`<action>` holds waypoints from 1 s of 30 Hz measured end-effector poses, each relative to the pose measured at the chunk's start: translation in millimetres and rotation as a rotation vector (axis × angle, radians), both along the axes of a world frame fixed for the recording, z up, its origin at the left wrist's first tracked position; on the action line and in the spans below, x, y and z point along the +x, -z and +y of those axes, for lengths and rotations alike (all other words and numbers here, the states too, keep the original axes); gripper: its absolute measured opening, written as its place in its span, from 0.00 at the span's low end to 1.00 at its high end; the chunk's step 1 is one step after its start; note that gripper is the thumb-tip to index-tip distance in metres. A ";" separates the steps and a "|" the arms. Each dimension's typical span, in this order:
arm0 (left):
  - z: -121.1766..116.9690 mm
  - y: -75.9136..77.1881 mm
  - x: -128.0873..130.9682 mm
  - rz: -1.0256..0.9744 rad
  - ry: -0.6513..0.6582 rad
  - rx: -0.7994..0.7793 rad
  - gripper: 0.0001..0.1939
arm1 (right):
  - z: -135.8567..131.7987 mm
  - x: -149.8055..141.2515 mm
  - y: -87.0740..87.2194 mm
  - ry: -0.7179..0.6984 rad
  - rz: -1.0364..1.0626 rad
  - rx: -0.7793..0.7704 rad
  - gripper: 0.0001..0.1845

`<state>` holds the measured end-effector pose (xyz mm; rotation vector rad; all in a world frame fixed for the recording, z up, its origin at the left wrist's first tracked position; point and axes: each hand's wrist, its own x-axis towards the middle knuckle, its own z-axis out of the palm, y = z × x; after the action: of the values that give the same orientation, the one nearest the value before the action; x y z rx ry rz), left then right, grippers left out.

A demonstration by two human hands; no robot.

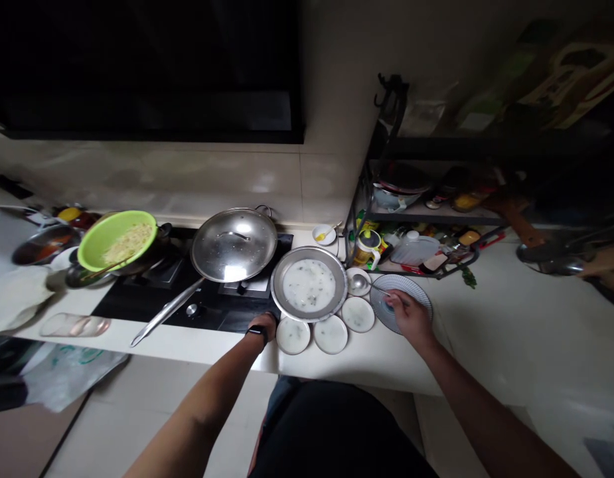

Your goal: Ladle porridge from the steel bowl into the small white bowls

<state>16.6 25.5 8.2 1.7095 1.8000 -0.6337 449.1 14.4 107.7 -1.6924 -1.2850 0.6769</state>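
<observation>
The right hand [410, 317] is pinching a thin spoon [379, 290] above a patterned plate [417, 294], while the left hand [261, 326] is resting half-curled, holding nothing visible, beside a steel plate [281, 287].

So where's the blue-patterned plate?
In the head view, the plate lies right of the small white plates, under the person's right hand.

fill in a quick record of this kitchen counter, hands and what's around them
left hand: at the edge of a steel plate of white liquid, black watch band on wrist
right hand: holds a spoon above a blue-patterned plate
beside plates: three small white plates
hob: black glass hob under a lidded steel pan
far left: green bowl of pale noodles
</observation>
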 end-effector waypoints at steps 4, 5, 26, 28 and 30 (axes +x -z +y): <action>0.3 -5.4 2.4 0.049 0.007 -0.045 0.21 | 1.3 -2.2 18.6 0.126 0.266 -0.058 0.23; 0.4 -5.8 2.6 0.051 0.008 -0.048 0.21 | 2.5 -2.4 20.8 0.159 0.319 -0.067 0.23; 0.5 -4.5 1.9 0.025 0.011 -0.029 0.21 | 10.7 14.6 -7.7 0.382 0.633 0.021 0.25; 0.6 -4.2 1.5 0.019 -0.003 -0.030 0.21 | 11.7 14.1 -17.1 0.373 0.626 0.044 0.25; 0.5 -4.4 1.4 0.020 0.005 -0.029 0.21 | 13.3 11.7 -24.8 0.361 0.626 0.069 0.24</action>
<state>17.9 26.0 12.7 1.6945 1.7923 -0.6779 460.8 27.7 132.5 -1.4369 -0.5419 0.8400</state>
